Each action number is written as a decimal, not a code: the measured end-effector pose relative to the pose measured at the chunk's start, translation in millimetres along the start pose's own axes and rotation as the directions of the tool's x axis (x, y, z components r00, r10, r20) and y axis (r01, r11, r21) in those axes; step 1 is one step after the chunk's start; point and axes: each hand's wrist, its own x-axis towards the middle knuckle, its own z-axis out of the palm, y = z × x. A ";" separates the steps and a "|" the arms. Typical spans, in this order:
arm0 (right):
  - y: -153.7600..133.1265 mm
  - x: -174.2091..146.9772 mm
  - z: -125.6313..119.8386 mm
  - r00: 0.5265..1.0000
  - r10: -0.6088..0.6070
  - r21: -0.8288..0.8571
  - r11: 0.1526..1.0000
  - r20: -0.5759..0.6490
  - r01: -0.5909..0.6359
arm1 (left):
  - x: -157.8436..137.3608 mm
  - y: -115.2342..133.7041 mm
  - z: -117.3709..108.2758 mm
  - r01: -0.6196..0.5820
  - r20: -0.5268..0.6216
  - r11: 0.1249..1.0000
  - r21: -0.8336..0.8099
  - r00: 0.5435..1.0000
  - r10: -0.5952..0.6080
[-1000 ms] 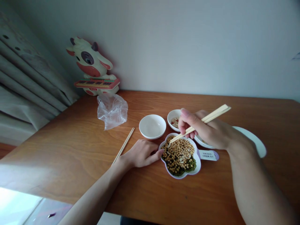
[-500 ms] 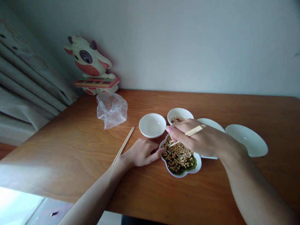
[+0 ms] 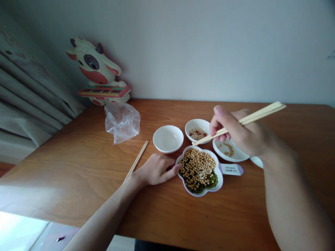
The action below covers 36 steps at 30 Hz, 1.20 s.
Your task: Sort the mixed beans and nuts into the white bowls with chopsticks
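My right hand [image 3: 238, 129] is closed round a pair of wooden chopsticks [image 3: 258, 114]. Their tips are together, just above the far rim of the flower-shaped dish [image 3: 221, 181] and in front of a white bowl with pale pieces and red bits [image 3: 198, 134]. Whether anything is pinched between the tips is too small to tell. Yellow beans [image 3: 196, 158], a few pale nuts, dark pieces and green beans [image 3: 209, 183] fill the dish. My left hand [image 3: 159, 169] lies on the table, fingers curled, its thumb on the dish's left rim.
An empty white bowl [image 3: 168, 139] stands left of the nut bowl. Another white bowl [image 3: 231, 158] holds some yellow beans; one more [image 3: 258, 161] is mostly behind my right arm. Spare chopsticks [image 3: 137, 158], a plastic bag [image 3: 123, 123] and a cow toy keyboard [image 3: 102, 75] are leftward.
My right hand has lifted the chopsticks out of the dish and moved right and away from me, uncovering the dish's labelled handle and the bean bowl. My left hand stays at the rim.
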 end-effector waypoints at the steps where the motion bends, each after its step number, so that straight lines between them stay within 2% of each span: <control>1: 2.8 -0.4 -4.5 0.998 0.008 -0.005 1.000 -0.057 -0.008 | 0.1 0.2 -0.2 0.002 -0.001 1.000 0.004 1.000 -0.002; 3: 6.5 -0.8 -11.4 0.994 0.021 -0.018 1.000 -0.106 -0.023 | 0.3 0.5 -0.4 0.007 -0.001 1.000 0.009 1.000 -0.006; 7: 1.1 -1.8 -14.1 0.999 0.016 0.028 1.000 -0.033 -0.015 | 0.0 0.3 0.0 0.002 0.006 1.000 0.011 1.000 -0.002; 9: -7.7 -3.4 -9.2 0.998 -0.006 0.081 0.997 0.070 0.001 | -0.5 0.4 -0.3 0.010 0.014 1.000 0.006 1.000 -0.010; 11: -16.4 -5.2 -0.7 0.975 -0.004 0.111 0.994 0.221 -0.021 | -1.3 0.6 -1.5 0.015 0.026 1.000 -0.003 1.000 -0.015; 13: -21.2 -6.5 9.7 0.938 0.042 0.079 0.994 0.345 -0.074 | -2.2 0.7 -3.4 0.008 0.040 1.000 -0.026 0.999 -0.007; 15: -20.8 -6.6 19.6 0.912 0.076 0.026 0.995 0.403 -0.095 | -2.9 0.7 -5.6 -0.003 0.047 0.998 -0.063 0.999 0.006; 21: -11.6 -4.7 31.9 0.913 0.101 -0.053 0.995 0.394 -0.087 | -3.0 0.0 -7.6 -0.001 0.064 0.995 -0.101 0.998 0.008; 28: -17.0 -0.6 41.5 0.909 0.128 -0.119 0.989 0.396 -0.087 | -2.7 0.6 -6.3 0.006 0.048 0.994 -0.105 0.999 -0.001; 33: -11.5 5.1 40.0 0.955 -0.010 -0.003 1.000 0.297 0.011 | -4.8 -5.0 -8.0 -0.063 0.062 0.994 -0.094 0.996 0.069; 36: -5.3 6.1 26.5 0.973 -0.025 0.055 0.998 0.229 0.012 | -5.7 -8.1 -8.0 -0.107 0.084 0.992 -0.070 0.990 0.112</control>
